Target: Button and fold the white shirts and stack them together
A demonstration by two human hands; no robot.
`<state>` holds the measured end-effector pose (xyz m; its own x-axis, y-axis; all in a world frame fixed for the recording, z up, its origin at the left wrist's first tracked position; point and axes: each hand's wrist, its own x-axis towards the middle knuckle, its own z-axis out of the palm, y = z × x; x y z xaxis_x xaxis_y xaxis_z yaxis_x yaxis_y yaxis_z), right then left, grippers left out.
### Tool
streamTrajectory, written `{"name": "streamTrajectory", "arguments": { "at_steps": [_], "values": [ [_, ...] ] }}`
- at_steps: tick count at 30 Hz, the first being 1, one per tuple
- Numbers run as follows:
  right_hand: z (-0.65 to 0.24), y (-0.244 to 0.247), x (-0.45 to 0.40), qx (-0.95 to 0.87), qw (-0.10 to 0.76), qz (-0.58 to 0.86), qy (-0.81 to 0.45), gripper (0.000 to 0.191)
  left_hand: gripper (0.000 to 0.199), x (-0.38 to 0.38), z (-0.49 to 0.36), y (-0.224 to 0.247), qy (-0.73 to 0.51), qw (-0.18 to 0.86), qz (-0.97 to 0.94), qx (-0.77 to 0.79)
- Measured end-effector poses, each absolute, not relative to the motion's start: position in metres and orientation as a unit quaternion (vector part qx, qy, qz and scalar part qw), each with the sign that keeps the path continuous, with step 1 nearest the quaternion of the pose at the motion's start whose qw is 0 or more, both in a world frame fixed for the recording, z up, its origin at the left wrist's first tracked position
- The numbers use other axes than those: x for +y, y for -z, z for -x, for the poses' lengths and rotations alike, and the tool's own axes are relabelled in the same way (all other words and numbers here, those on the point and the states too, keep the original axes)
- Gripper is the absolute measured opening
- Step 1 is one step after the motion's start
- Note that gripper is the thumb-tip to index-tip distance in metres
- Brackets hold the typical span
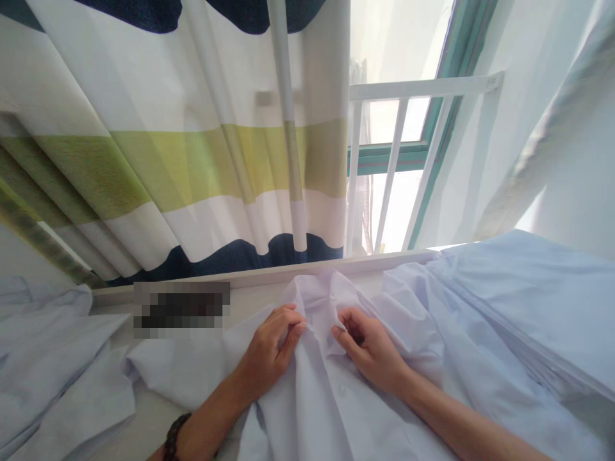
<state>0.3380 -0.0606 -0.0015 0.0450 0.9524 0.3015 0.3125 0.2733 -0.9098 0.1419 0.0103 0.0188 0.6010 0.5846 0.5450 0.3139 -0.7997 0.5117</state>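
Observation:
A white shirt (314,397) lies spread and rumpled in front of me, with folds running down towards the bottom edge. My left hand (276,346) pinches its fabric between thumb and fingers, left of the middle. To the right, my right hand (368,346) is closed on another edge of the same cloth, thumb against the curled fingers. A short gap of raised fabric separates the two hands. A dark braided bracelet (175,437) circles my left wrist.
Stacked white cloth (542,288) rises at the right, and more white garments (52,371) lie at the left. A blurred-out dark patch (185,307) is near the table's back rim (250,279). Behind hang striped curtains (192,160) beside a white railing (427,88) and window.

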Motion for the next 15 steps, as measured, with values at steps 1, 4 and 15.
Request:
{"name": "streamTrajectory", "arguments": {
  "at_steps": [1,4,15],
  "values": [
    [-0.338,0.002,-0.062,-0.634,0.497,0.511,-0.300,0.018,0.018,0.010,-0.143,-0.017,-0.355,0.198,-0.870,0.281],
    [-0.337,0.005,-0.065,-0.693,0.446,0.495,-0.275,0.013,0.027,0.010,-0.145,-0.014,-0.301,0.275,-0.843,0.352],
    [-0.327,0.015,-0.060,-0.743,0.341,0.519,-0.249,0.008,0.022,-0.010,-0.137,-0.019,-0.261,0.365,-0.803,0.391]
  ]
}}
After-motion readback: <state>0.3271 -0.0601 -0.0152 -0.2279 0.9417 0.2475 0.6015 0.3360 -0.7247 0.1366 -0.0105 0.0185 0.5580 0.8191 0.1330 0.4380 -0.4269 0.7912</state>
